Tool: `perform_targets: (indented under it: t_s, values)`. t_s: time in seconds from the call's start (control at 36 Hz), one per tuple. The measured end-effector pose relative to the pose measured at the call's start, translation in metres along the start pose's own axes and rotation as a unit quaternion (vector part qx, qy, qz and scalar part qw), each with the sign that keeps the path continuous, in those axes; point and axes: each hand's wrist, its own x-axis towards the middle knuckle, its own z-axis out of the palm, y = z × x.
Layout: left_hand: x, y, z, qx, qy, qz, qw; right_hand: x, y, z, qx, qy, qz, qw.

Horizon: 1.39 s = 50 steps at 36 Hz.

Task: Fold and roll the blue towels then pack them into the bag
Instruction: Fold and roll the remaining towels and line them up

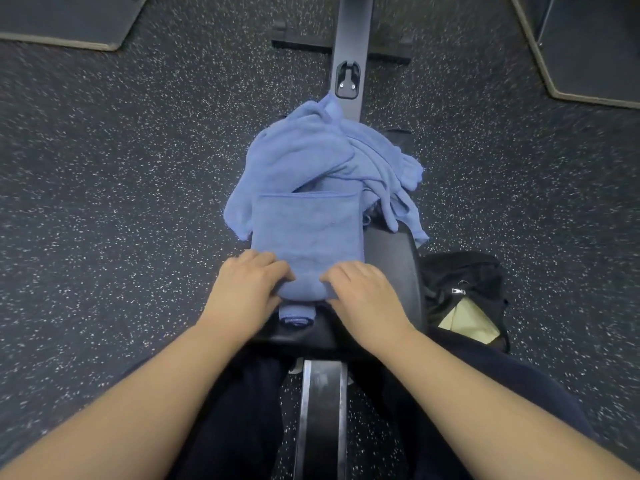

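Observation:
A folded blue towel (pixel 306 226) lies flat on a black padded bench (pixel 391 258), its near end curled into a roll. My left hand (pixel 244 289) and my right hand (pixel 363 294) press on that roll from either side, fingers curled over it. A finished blue roll (pixel 297 315) sits just below, between my hands. Behind the folded towel lies a crumpled heap of blue towels (pixel 311 154). A black bag (pixel 464 289) stands unzipped on the floor to the right of the bench, with something pale yellow inside.
Dark speckled rubber floor (pixel 121 202) surrounds the bench. The bench's black frame bar (pixel 351 46) runs away from me, and its metal rail (pixel 323 410) runs between my legs. Wood-edged platforms sit at the far left (pixel 69 22) and far right (pixel 588 46).

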Motion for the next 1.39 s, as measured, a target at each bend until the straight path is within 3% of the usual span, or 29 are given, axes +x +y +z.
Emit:
perform_targets:
  t_s: [0.11, 0.25, 0.36, 0.69, 0.94, 1.06, 1.19, 1.39]
  values:
    - [0.002, -0.004, -0.002, -0.063, -0.032, -0.030, 0.997, 0.000, 0.004, -0.001, 0.041, -0.023, 0.012, 0.999]
    - [0.004, -0.009, 0.002, -0.056, -0.020, -0.007, 0.998, 0.006, 0.008, 0.000, 0.041, -0.048, 0.013, 0.998]
    - [0.002, -0.008, 0.010, -0.019, 0.036, -0.007, 0.999, 0.007, 0.013, 0.011, 0.007, 0.000, 0.001, 1.000]
    - [0.005, 0.014, 0.008, -0.056, 0.115, 0.013, 0.992, 0.010, 0.006, 0.022, -0.001, 0.077, 0.057, 0.995]
    - [0.005, 0.024, 0.016, 0.001, 0.116, -0.013, 0.993, 0.012, 0.011, 0.025, 0.039, 0.060, 0.089, 0.993]
    - [0.004, 0.024, 0.017, 0.026, 0.098, -0.007, 0.995, 0.013, 0.011, 0.022, 0.054, 0.092, 0.103, 0.989]
    - [0.007, 0.025, 0.020, 0.042, 0.097, -0.020, 0.994, 0.015, 0.006, 0.013, 0.048, 0.149, 0.054, 0.986]
    - [0.010, 0.023, 0.024, 0.040, 0.124, -0.024, 0.991, 0.012, 0.002, 0.018, 0.069, 0.135, 0.014, 0.988]
